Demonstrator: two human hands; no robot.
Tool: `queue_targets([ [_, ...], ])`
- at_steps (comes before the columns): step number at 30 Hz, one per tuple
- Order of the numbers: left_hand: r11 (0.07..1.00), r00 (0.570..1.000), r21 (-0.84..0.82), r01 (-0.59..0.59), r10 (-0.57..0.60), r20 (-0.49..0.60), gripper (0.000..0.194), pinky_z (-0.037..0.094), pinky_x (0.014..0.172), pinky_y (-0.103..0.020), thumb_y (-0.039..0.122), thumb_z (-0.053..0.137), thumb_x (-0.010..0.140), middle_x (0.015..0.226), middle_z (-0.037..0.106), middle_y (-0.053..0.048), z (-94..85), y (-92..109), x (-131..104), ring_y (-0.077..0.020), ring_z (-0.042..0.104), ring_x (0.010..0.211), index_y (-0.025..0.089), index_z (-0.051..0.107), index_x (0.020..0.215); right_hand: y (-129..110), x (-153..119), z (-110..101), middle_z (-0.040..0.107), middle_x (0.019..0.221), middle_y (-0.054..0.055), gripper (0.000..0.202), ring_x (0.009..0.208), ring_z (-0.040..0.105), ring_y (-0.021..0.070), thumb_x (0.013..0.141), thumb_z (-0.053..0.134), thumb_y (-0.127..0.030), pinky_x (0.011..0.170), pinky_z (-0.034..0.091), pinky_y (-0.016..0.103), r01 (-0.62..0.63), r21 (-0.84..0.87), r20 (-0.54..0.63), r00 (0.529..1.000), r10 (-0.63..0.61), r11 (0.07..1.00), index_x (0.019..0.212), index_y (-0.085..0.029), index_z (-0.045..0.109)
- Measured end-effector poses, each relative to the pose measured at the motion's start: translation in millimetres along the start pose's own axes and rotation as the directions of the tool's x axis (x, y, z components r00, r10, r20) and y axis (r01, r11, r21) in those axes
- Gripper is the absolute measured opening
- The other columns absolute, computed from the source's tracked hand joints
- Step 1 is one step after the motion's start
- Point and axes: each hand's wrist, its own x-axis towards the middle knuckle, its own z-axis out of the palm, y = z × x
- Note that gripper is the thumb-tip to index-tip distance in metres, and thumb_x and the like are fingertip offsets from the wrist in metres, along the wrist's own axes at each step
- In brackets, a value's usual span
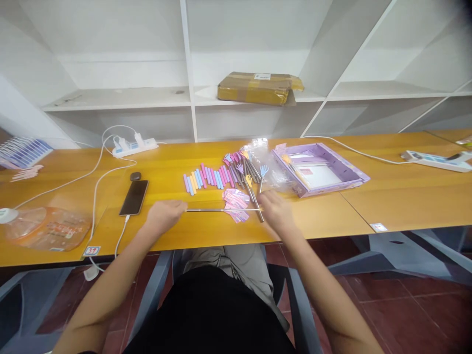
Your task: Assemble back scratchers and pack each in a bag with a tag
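Note:
A thin metal telescopic back scratcher [210, 210] is stretched out level between my two hands, just above the table. My left hand [166, 215] is closed around one end, and my right hand [276, 212], slightly blurred, is closed around the other. Its hand-shaped head is not clearly visible. Beneath the rod lie pink printed cards [236, 199]. Beyond my right hand is a pile of back scratchers with coloured hand-shaped heads [236, 164]. One with a yellow head [249, 181] lies apart, toward me. Left of the pile, several pink, purple, blue and yellow tubes [206, 177] lie in a row.
A purple tray box [332, 187] holding a few items stands right, beside clear plastic bags [275, 172]. At left are a phone [134, 197] on a cable, a large bottle [47, 228] on its side, and a power strip [135, 147]. A cardboard box [254, 88] sits on the shelf.

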Motion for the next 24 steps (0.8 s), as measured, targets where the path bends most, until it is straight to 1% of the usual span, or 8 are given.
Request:
queue_targets([
  [3, 0.996, 0.999, 0.081, 0.044, -0.041, -0.034, 0.028, 0.017, 0.058, -0.035, 0.007, 0.052, 0.093, 0.067, 0.065, -0.006, -11.8, -45, -30, -0.0211, 0.058, 0.061, 0.019, 0.066, 0.073, 84, -31, -19, 0.071, 0.087, 0.007, 0.029, 0.087, 0.062, 0.0228, 0.086, 0.052, 0.005, 0.078, 0.045, 0.032, -0.04, -0.011, 0.076, 0.996, 0.041, 0.999, 0.085, -0.022, 0.065],
  [5, 0.993, 0.997, 0.093, 0.074, -0.071, -0.027, 0.025, 0.018, 0.059, -0.035, 0.008, 0.053, 0.09, 0.066, 0.065, -0.006, -17.1, -67, -46, -0.0217, 0.06, 0.062, 0.019, 0.064, 0.07, 129, -52, -34, 0.071, 0.084, 0.008, 0.026, 0.084, 0.063, 0.0233, 0.083, 0.055, 0.002, 0.074, 0.045, 0.032, -0.097, -0.045, 0.076, 0.992, 0.1, 0.994, 0.083, -0.021, 0.066],
  [6, 0.994, 0.997, 0.084, 0.074, -0.073, -0.009, 0.024, 0.018, 0.059, -0.035, 0.008, 0.053, 0.089, 0.066, 0.065, -0.007, -18.4, -73, -52, -0.0219, 0.06, 0.061, 0.019, 0.064, 0.07, 145, -61, -40, 0.072, 0.085, 0.008, 0.026, 0.084, 0.064, 0.0231, 0.082, 0.055, 0.001, 0.073, 0.045, 0.032, -0.12, -0.058, 0.089, 0.988, 0.125, 0.991, 0.082, -0.021, 0.067],
  [8, 0.995, 0.996, 0.062, 0.074, -0.077, 0.042, 0.024, 0.02, 0.059, -0.035, 0.009, 0.053, 0.089, 0.066, 0.065, -0.007, -18.7, -77, -58, -0.0222, 0.061, 0.062, 0.019, 0.064, 0.07, 164, -74, -50, 0.074, 0.086, 0.007, 0.025, 0.083, 0.066, 0.0226, 0.081, 0.055, -0.001, 0.071, 0.045, 0.032, -0.161, -0.084, 0.12, 0.978, 0.171, 0.983, 0.083, -0.022, 0.069],
  [11, 0.996, 0.993, 0.04, 0.074, -0.077, 0.085, 0.025, 0.021, 0.058, -0.035, 0.011, 0.052, 0.09, 0.067, 0.066, -0.007, -15.3, -74, -57, -0.0226, 0.062, 0.062, 0.02, 0.064, 0.07, 167, -82, -55, 0.076, 0.085, 0.007, 0.023, 0.082, 0.068, 0.0227, 0.083, 0.056, -0.005, 0.071, 0.046, 0.032, -0.216, -0.12, 0.112, 0.967, 0.229, 0.969, 0.082, -0.022, 0.072],
  [16, 0.996, 0.994, 0.009, 0.086, -0.086, 0.069, 0.024, 0.025, 0.058, -0.035, 0.012, 0.051, 0.088, 0.065, 0.064, -0.007, -14.5, -73, -53, -0.0236, 0.06, 0.062, 0.021, 0.062, 0.069, 153, -83, -58, 0.076, 0.083, 0.007, 0.019, 0.078, 0.067, 0.0226, 0.086, 0.059, -0.011, 0.067, 0.043, 0.032, -0.281, -0.111, 0.078, 0.954, 0.29, 0.953, 0.076, -0.024, 0.069],
  [21, 0.992, 0.979, 0.009, 0.129, -0.129, 0.157, 0.025, 0.029, 0.06, -0.034, 0.014, 0.049, 0.09, 0.07, 0.069, -0.009, -23.5, -71, -52, -0.0254, 0.065, 0.067, 0.021, 0.064, 0.071, 145, -80, -69, 0.077, 0.084, 0.011, 0.017, 0.078, 0.066, 0.0244, 0.082, 0.062, -0.013, 0.065, 0.038, 0.036, -0.46, -0.143, 0.052, 0.881, 0.47, 0.877, 0.073, -0.028, 0.066],
  [24, 0.984, 0.957, 0.011, 0.176, -0.174, 0.232, 0.026, 0.031, 0.061, -0.034, 0.017, 0.05, 0.092, 0.073, 0.072, -0.011, -23.4, -67, -47, -0.0273, 0.068, 0.07, 0.021, 0.066, 0.072, 142, -72, -75, 0.079, 0.089, 0.013, 0.017, 0.08, 0.069, 0.0272, 0.081, 0.06, -0.014, 0.067, 0.042, 0.039, -0.519, -0.084, 0.065, 0.849, 0.524, 0.851, 0.074, -0.029, 0.066],
])
